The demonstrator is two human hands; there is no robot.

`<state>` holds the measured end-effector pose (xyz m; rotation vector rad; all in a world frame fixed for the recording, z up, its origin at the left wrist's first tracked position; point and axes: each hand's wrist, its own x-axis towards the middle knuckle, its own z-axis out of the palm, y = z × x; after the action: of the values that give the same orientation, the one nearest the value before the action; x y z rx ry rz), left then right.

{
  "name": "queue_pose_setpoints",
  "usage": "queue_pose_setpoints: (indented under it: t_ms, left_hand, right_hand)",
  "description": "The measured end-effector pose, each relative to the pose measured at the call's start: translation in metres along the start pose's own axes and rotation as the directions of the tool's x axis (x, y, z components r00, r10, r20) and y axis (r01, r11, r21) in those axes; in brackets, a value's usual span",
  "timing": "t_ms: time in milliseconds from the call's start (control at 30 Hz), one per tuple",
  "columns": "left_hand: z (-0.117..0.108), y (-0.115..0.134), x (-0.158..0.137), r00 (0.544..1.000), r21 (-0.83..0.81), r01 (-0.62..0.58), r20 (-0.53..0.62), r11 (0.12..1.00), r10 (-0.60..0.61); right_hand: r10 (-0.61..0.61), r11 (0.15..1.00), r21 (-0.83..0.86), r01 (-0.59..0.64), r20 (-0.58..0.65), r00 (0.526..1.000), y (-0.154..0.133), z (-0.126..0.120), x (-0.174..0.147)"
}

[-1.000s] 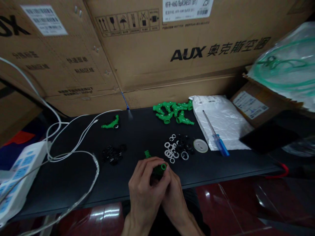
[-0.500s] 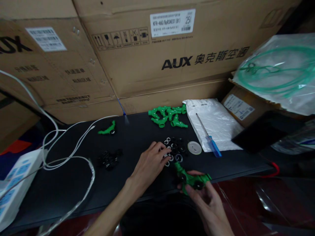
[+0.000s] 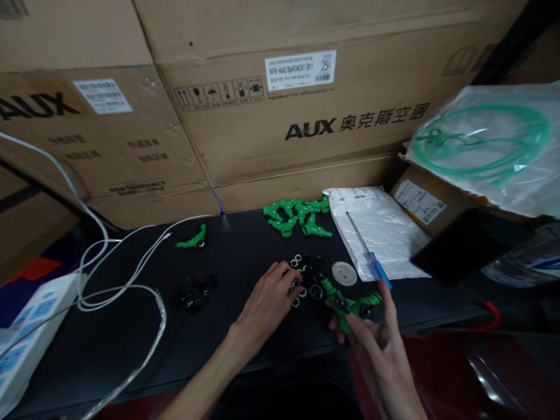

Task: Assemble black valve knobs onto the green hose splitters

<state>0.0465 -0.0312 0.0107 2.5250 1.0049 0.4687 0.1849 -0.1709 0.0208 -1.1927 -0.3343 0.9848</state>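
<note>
A slip is the first risk here; your right hand (image 3: pixel 378 344) has the branching green fitting (image 3: pixel 350 306) between thumb and fingers near the front edge of the worktop (image 3: pixel 245 256), so a loose grip could let it drop onto the rings or over that edge; your left hand (image 3: pixel 271 297) is down at the white rings (image 3: pixel 298 258), which mingle with the black rings (image 3: pixel 312 268), so a hurried pinch could bring up two at once, catch the wrong kind or scatter the small ones; a sideways sweep could also nudge the grey disc (image 3: pixel 344 273) just beside the black rings.

As for where things lie, the green fitting sits within your right fingers, thumb across its near side and the index finger stretched out beyond it; that fingertip overlaps the handle of the screwdriver (image 3: pixel 374 262) in view, though you cannot tell from here whether they touch; the fitting's upper-left arm points towards the rings; your left fingers are curled and narrow, the white rings right at their tips and partly hidden by them; whether one is already pinched cannot be told.
</note>
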Motion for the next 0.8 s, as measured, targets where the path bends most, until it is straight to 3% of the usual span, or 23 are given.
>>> queue_pose_setpoints:
  t_ms: [133,233,333,433,600,700,800]
  left_hand:
    - [0.001,0.0,-0.002,1.0,-0.089,0.001,-0.008,0.996,-0.001]
    - [-0.007,0.0,-0.002,0.995,-0.308,0.074,-0.034,0.949,-0.088]
    - [-0.02,-0.003,-0.001,0.97,-0.662,0.175,-0.013,0.729,-0.244]
    - [-0.032,-0.008,0.0,0.95,-0.871,0.169,0.019,0.461,-0.313]
    - [-0.041,-0.018,0.001,0.959,-0.944,0.161,0.081,0.287,-0.272]
    - [-0.048,-0.029,0.003,0.966,-0.954,0.172,0.115,0.247,-0.23]
    - [-0.057,-0.043,0.008,0.963,-0.956,0.142,0.075,0.255,-0.258]
  right_hand:
    - [-0.005,1.0,0.028,0.004,0.049,0.999,-0.003,0.005,0.005]
    - [0.028,0.999,0.02,-0.03,0.096,0.995,0.0,0.005,0.012]
    - [0.054,0.998,0.007,-0.056,0.158,0.986,0.002,0.008,0.02]
    - [0.078,0.997,-0.021,-0.075,0.213,0.974,0.003,0.017,0.026]
    - [0.096,0.994,0.018,-0.109,0.353,0.931,0.007,0.043,0.033]
    - [0.1,0.99,0.042,-0.133,0.454,0.886,0.011,0.062,0.043]
    - [0.102,0.988,0.045,-0.147,0.523,0.846,0.011,0.081,0.059]
